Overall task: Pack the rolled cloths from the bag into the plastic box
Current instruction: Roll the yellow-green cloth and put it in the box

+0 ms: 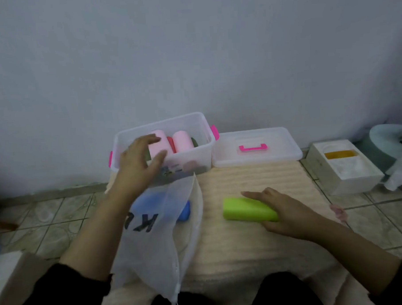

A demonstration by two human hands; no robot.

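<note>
Watching through the head camera, I judge the step in hand to be taking the green roll [248,209] off the mat [254,177] and into the plastic box [195,155]. My right hand [283,212] lies over its right end with the fingers fairly straight along its far side, touching rather than clearly gripping it. My left hand [140,162] hovers at the box's near left corner, fingers spread and loosely bent, holding nothing. To do it well I would wrap the fingers round the middle of the roll so it does not unwind, lift it clear of the rim, and set it on end beside the others, steadying the box with the left hand if it slides. Counting: two pink rolls [169,143] stand in the box, with one red and bits of green between them (how many I cannot tell); one green roll on the mat; one blue roll [182,210] in the bag [158,246]; one lid [255,147] just right of the box.
</note>
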